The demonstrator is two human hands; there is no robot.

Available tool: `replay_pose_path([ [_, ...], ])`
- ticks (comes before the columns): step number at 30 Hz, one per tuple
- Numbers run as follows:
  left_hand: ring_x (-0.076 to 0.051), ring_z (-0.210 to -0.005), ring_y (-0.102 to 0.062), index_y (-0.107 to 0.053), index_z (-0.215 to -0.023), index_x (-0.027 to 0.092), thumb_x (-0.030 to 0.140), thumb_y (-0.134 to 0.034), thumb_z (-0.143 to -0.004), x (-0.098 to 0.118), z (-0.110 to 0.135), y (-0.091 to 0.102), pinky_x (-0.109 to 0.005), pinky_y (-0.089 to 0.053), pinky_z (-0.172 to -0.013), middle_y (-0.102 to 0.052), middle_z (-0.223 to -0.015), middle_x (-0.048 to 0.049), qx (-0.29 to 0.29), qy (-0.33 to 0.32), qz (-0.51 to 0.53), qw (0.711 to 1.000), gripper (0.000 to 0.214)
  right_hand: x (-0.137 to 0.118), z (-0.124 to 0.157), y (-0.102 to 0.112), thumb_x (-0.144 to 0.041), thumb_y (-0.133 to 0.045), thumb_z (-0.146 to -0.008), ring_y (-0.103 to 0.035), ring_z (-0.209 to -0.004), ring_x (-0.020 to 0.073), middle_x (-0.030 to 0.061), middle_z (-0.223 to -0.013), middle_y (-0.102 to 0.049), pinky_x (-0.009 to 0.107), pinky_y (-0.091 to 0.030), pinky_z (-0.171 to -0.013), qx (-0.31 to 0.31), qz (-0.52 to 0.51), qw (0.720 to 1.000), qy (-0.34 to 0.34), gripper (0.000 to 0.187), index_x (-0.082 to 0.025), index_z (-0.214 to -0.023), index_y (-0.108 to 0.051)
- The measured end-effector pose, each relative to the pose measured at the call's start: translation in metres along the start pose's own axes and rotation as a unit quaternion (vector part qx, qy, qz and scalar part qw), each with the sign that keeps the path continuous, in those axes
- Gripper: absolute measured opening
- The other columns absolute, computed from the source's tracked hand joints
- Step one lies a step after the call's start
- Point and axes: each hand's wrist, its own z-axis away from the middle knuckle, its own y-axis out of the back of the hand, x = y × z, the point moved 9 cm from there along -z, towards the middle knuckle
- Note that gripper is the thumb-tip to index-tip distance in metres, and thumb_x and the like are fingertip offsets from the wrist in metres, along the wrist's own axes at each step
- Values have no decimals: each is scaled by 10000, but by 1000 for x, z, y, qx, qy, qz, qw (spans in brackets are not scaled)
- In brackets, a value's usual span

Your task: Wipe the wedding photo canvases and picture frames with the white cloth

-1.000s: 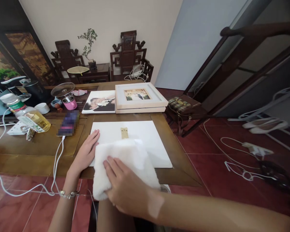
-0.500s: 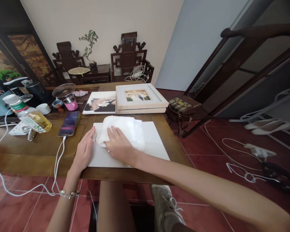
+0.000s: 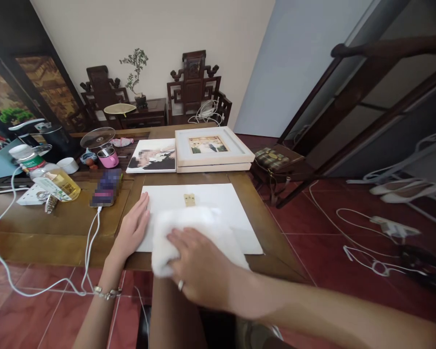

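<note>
A white board (image 3: 218, 203) lies flat at the near edge of the wooden table (image 3: 58, 223), with a small brass hanger (image 3: 189, 199) near its far edge. My left hand (image 3: 133, 228) rests flat on the board's left edge, fingers stretched out. My right hand (image 3: 199, 264) presses a fluffy white cloth (image 3: 192, 232) onto the near part of the board, fingers curled over the cloth.
A framed photo (image 3: 212, 148) on a second frame and a canvas print (image 3: 152, 156) lie further back. A phone (image 3: 107, 186) on a white cable, an oil bottle (image 3: 54, 179), a pink cup (image 3: 108, 156) and a small fan (image 3: 97, 137) stand left. Cables lie on the red floor right.
My right hand has dragged the cloth from the board's far left part back toward the near edge, uncovering the brass hanger. My left hand stays on the board's left edge.
</note>
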Motion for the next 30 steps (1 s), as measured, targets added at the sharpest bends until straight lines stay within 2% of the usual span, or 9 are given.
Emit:
replay_pose_path([
  [3, -221, -1378, -350, -484, -1356, 140, 372, -418, -941, -6, -1, -8, -404, -248, -1157, -414, -1467, -115, -33, 11, -22, 999, 480, 51, -23, 7, -229, -485, -885, -572, -1061, 316, 194, -1110, -653, 430, -405, -885, -2, -22, 997, -78, 260, -139, -976, -711],
  [6, -218, -1362, -380, -520, -1327, 153, 360, -422, -940, -8, -1, -12, -419, -232, -1164, -472, -1427, -103, -48, 6, -29, 998, 450, 88, -54, 13, -276, -410, -946, -609, -958, 292, 189, -999, -678, 372, -418, -812, 0, -48, 994, -96, 325, -106, -1026, -676],
  [8, -218, -1349, -404, -536, -1314, 164, 358, -428, -939, -8, -1, -12, -429, -224, -1166, -498, -1407, -96, -46, 4, -33, 998, 436, 98, -75, 14, -297, -381, -965, -616, -933, 267, 167, -989, -684, 326, -417, -769, -1, -62, 995, -83, 339, -111, -1042, -654],
  [11, -222, -1345, -410, -543, -1307, 162, 355, -436, -937, -6, -1, -11, -438, -234, -1163, -492, -1413, -97, -48, 3, -38, 998, 430, 98, -99, 14, -336, -362, -980, -614, -959, 238, 128, -1031, -689, 285, -407, -761, 0, -79, 995, -61, 344, -141, -1037, -640],
  [14, -230, -1342, -414, -548, -1301, 169, 353, -439, -935, -6, 0, -10, -456, -257, -1152, -489, -1415, -97, -50, 9, -35, 998, 425, 101, -104, 15, -376, -356, -980, -625, -917, 241, 126, -1020, -692, 288, -407, -733, 3, -84, 994, -70, 368, -147, -987, -644],
  [18, -232, -1356, -392, -532, -1316, 181, 353, -437, -933, -5, 0, -10, -472, -256, -1151, -478, -1423, -89, -58, 12, -25, 998, 431, 126, -74, 19, -380, -340, -976, -630, -816, 243, 115, -902, -696, 296, -409, -684, 4, -79, 990, -120, 390, -156, -872, -642],
  [25, -221, -1368, -370, -526, -1321, 169, 350, -435, -934, -6, 0, -11, -458, -239, -1162, -475, -1425, -90, -58, 11, -21, 998, 436, 185, 24, 27, -239, -375, -927, -607, -847, 272, 107, -837, -657, 320, -427, -717, 10, -43, 972, -231, 262, -167, -826, -606],
  [28, -223, -1367, -373, -530, -1316, 164, 350, -439, -933, -5, 0, -11, -459, -239, -1162, -481, -1420, -93, -55, 11, -23, 998, 436, 193, 57, 24, -238, -359, -921, -596, -814, 274, 102, -784, -640, 341, -436, -726, 23, -12, 966, -257, 278, -173, -814, -606],
  [30, -226, -1363, -379, -535, -1311, 154, 353, -442, -931, -5, -1, -11, -460, -249, -1159, -482, -1418, -102, -54, 12, -26, 998, 439, 190, 68, 22, -239, -355, -921, -592, -827, 285, 109, -781, -641, 368, -441, -752, 33, 26, 967, -251, 292, -167, -822, -620],
])
